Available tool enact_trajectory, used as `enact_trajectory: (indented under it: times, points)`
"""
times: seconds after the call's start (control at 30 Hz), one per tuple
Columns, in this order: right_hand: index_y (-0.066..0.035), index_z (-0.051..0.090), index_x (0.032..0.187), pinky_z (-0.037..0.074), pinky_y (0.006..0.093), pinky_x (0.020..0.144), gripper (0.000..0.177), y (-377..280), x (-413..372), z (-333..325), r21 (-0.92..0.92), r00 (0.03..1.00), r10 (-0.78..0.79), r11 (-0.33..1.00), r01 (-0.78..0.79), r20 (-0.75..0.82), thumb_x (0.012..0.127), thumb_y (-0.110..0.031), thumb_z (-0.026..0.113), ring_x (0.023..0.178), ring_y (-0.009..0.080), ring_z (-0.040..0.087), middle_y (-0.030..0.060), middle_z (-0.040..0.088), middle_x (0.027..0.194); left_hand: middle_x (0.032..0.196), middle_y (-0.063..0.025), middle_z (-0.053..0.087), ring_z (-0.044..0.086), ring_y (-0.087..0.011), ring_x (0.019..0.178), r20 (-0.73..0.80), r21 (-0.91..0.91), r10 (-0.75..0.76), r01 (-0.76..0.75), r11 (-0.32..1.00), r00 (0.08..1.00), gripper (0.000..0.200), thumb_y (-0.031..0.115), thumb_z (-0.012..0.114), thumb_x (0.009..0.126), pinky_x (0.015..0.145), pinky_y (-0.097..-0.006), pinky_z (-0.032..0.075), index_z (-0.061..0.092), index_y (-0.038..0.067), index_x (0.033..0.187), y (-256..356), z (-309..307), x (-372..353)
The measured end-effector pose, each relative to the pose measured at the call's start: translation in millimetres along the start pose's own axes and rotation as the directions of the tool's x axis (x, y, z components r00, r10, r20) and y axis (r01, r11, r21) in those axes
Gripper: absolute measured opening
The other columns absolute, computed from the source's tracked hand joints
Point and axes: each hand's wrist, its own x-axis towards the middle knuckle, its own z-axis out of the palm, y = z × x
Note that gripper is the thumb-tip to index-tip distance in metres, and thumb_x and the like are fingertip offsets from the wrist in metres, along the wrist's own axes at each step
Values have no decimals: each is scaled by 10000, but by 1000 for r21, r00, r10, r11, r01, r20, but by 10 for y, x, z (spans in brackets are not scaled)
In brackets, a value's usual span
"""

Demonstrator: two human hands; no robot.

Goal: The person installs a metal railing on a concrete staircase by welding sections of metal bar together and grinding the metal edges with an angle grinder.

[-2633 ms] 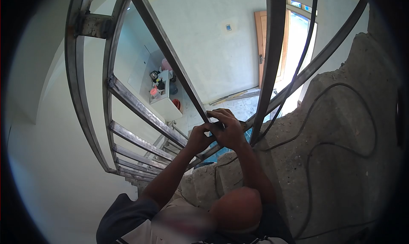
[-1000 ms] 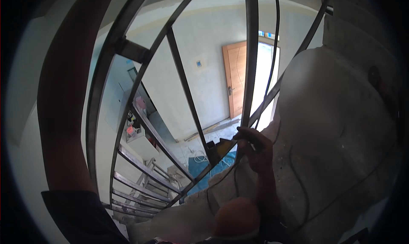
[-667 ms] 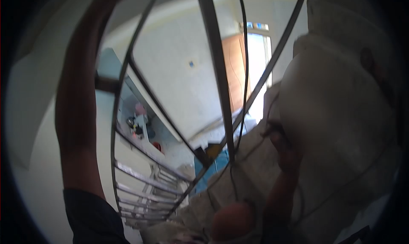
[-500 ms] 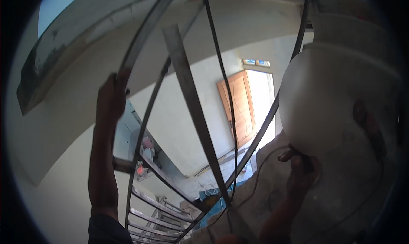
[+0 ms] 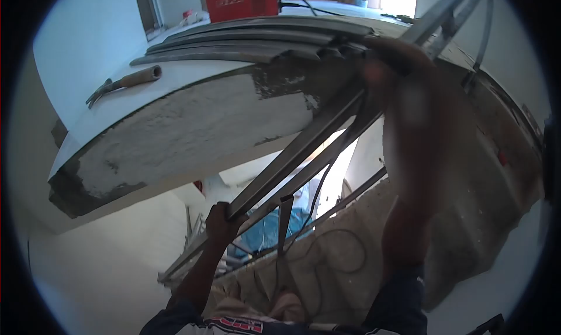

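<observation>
Low in the middle, my left hand (image 5: 221,224) is wrapped round the lower end of a long steel bar (image 5: 286,168). The bar slants up to the right, past the concrete slab edge. Higher up, my right hand (image 5: 403,63) is blurred, its fingers curled near the bar's upper part. Something dark shows in its grip, and I cannot tell what it is. Beneath the bar runs the metal stair railing (image 5: 318,174), with a short upright piece (image 5: 284,218) attached. A black cable (image 5: 324,183) hangs beside it.
Several steel lengths (image 5: 234,42) lie on the upper floor before a red machine (image 5: 242,2) with cables. A hammer (image 5: 125,82) rests near the slab edge (image 5: 193,118). Concrete steps (image 5: 345,247) descend below me. Blue sheeting (image 5: 266,230) lies far down.
The view has swung toward the upper floor. My right hand has risen, and the pale rounded object beside it is out of view. My left hand now grips low on a slanting bar.
</observation>
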Motion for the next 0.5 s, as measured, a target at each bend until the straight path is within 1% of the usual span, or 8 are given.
enact_trajectory:
  times: [0.03, 0.13, 0.2, 0.23, 0.3, 0.37, 0.43, 0.5]
  points:
    - [26, 691, 1211, 534, 356, 893, 320, -46, 384, 225, -66, 979, -63, 995, 77, 192, 994, -207, 655, 959, 212, 700, 135, 731, 1088, 868, -133, 633, 646, -366, 848, 49, 9, -21, 21, 1000, 999, 671, 532, 903, 631, 733, -478, 513, 618, 60, 1013, 34, -40, 30]
    - [-22, 726, 1139, 536, 397, 936, 353, -172, 1069, 944, -163, 905, -100, 970, 181, 414, 962, -325, 680, 955, 301, 713, 143, 732, 1024, 866, -138, 652, 654, -369, 837, 147, 17, -103, 101, 995, 984, 663, 564, 876, 666, 735, -478, 517, 618, 59, 1010, 157, -152, 102]
    - [-27, 716, 1179, 502, 427, 1003, 465, -289, 1222, 1279, -349, 474, 219, 914, 206, 853, 976, -437, 629, 1080, 322, 681, 160, 707, 1128, 866, -140, 657, 657, -372, 834, 168, -35, -110, 117, 993, 980, 663, 575, 866, 681, 734, -477, 518, 620, 56, 1013, 192, -165, 94]
    - [-27, 716, 1179, 502, 427, 1003, 465, -306, 1158, 1350, -336, 465, 211, 919, 204, 860, 976, -437, 629, 1080, 322, 681, 160, 707, 1128, 879, -144, 660, 658, -374, 855, 161, -46, -117, 126, 991, 980, 664, 581, 851, 701, 753, -480, 516, 619, 52, 1027, 212, -166, 91]
    - [-13, 711, 1189, 486, 429, 1036, 493, -343, 963, 1440, -447, 579, 207, 839, 310, 789, 984, -449, 605, 1195, 350, 627, 202, 645, 1283, 893, -148, 663, 658, -376, 876, 153, -54, -139, 149, 987, 978, 665, 588, 837, 721, 773, -483, 513, 619, 49, 1042, 266, -208, 80]
    - [10, 698, 1202, 478, 444, 1052, 532, -394, 1012, 1417, -439, 551, 220, 846, 304, 805, 967, -461, 624, 1246, 387, 589, 240, 584, 1367, 940, -161, 660, 651, -381, 928, 121, -34, -131, 136, 990, 984, 685, 604, 810, 752, 823, -490, 500, 609, 34, 1074, 357, -222, 74]
    - [-5, 717, 1176, 501, 436, 1026, 503, -485, 1175, 1399, -439, 401, 358, 889, 129, 843, 941, -446, 663, 1212, 360, 626, 219, 645, 1301, 993, -171, 655, 642, -381, 977, 182, -14, -171, 177, 984, 968, 693, 606, 790, 776, 859, -494, 490, 589, 25, 1097, 379, -281, 86]
    - [-9, 726, 1157, 518, 431, 1002, 482, -627, 1329, 1406, -416, 335, 345, 894, 167, 877, 922, -428, 691, 1185, 347, 647, 210, 675, 1254, 1011, -175, 651, 644, -381, 974, 200, -2, -115, 118, 993, 973, 714, 623, 775, 783, 855, -497, 493, 568, 24, 1113, 374, -262, 95]
